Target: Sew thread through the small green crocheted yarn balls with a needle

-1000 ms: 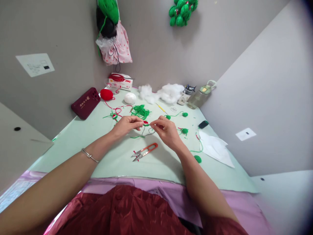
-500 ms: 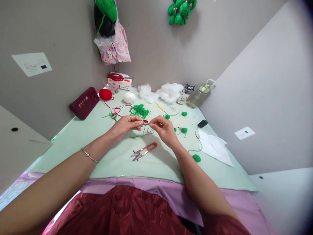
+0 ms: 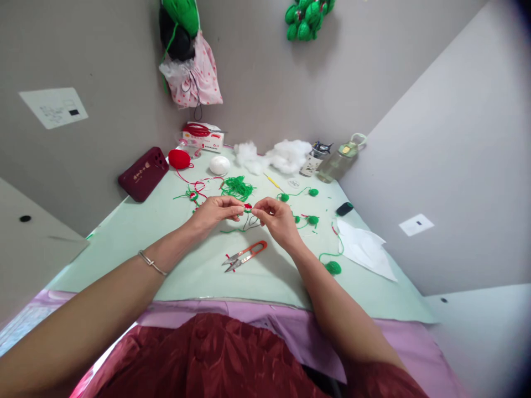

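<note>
Between my two hands is a small crocheted piece (image 3: 248, 207) in red, white and green. My left hand (image 3: 219, 210) pinches its left side with thumb and forefinger. On the other side my right hand (image 3: 277, 218) is closed on its right edge with the fingertips. A thin dark cord (image 3: 250, 222) hangs in a loop below the piece. Thread snips (image 3: 245, 256) with an orange handle lie on the table just in front of the hands. Behind the hands rests a tangle of green yarn (image 3: 238, 188).
A red yarn ball (image 3: 180, 159), a white yarn ball (image 3: 219, 165) and white stuffing (image 3: 288, 156) sit at the back. A maroon phone (image 3: 143, 174) is at left. Small green crocheted balls (image 3: 312, 220) and a water bottle (image 3: 340, 160) are at right.
Both hands stay close together with the crocheted piece, which has turned slightly between the fingertips. The other things on the table have not moved.
</note>
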The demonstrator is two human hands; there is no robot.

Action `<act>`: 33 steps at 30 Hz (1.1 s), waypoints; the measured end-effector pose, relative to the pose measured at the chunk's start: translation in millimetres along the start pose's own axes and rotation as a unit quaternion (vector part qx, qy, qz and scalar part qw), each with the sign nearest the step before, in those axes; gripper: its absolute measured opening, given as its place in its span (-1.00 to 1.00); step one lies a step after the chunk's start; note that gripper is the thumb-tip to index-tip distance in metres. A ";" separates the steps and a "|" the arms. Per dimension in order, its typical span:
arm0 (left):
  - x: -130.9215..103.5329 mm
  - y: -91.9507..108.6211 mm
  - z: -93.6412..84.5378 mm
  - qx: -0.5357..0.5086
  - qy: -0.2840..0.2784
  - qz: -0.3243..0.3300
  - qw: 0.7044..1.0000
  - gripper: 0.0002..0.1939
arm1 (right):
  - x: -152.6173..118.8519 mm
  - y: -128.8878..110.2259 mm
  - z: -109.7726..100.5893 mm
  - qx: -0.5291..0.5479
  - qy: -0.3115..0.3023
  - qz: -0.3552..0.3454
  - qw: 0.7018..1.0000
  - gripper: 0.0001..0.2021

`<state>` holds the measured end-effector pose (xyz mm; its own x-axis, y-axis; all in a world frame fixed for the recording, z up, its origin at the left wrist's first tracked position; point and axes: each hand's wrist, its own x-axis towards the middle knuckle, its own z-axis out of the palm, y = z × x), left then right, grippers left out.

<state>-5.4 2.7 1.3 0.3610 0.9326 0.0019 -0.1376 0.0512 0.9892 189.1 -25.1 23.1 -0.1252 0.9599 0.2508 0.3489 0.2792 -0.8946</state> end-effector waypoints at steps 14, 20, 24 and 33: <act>-4.7 2.5 5.8 0.143 -0.014 0.038 0.989 -0.71 | -14.4 -13.6 5.8 -0.242 0.008 -0.176 0.954 -0.86; 0.4 -0.6 0.7 0.148 0.004 0.029 0.988 -0.70 | -9.4 -44.1 -32.2 0.151 0.013 -0.074 0.986 -0.79; 5.0 -2.6 -5.3 0.171 0.034 0.038 0.984 -0.73 | -4.7 -44.6 -84.7 0.189 0.225 -0.188 0.937 -0.91; 5.7 -6.1 -11.7 0.119 0.015 0.023 0.993 -0.67 | -3.9 -31.0 -88.4 0.127 0.298 -0.208 0.923 -0.97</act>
<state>-13.3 11.9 -6.5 0.3319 0.9422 0.0466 0.0696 -0.0738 0.9948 260.9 -35.3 82.6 0.3601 0.6353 0.6832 0.1471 0.6845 -0.7141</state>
